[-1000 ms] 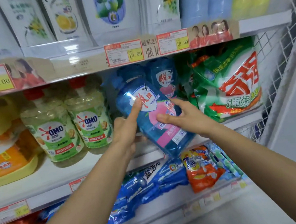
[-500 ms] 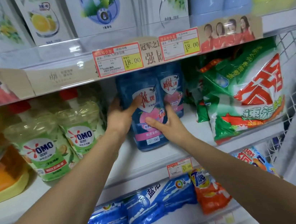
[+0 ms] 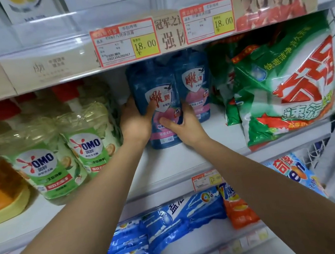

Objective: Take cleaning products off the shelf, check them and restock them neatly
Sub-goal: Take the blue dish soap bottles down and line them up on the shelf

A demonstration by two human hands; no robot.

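Two hands, left hand (image 3: 135, 123) and right hand (image 3: 186, 129), grip with curled fingers a blue pouch (image 3: 152, 86) upright on the middle shelf (image 3: 177, 161) at frame centre, touching a twin pouch (image 3: 194, 85), OMO bottles (image 3: 89, 145) left, green bag (image 3: 285, 90) right, "18.00" tags (image 3: 125, 42) above.

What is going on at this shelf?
A person grips a blue detergent pouch with both hands: the left hand round its left edge, the right hand low on its front. The pouch stands upright on the middle shelf, beside a matching pouch, between OMO bottles and a green bag.
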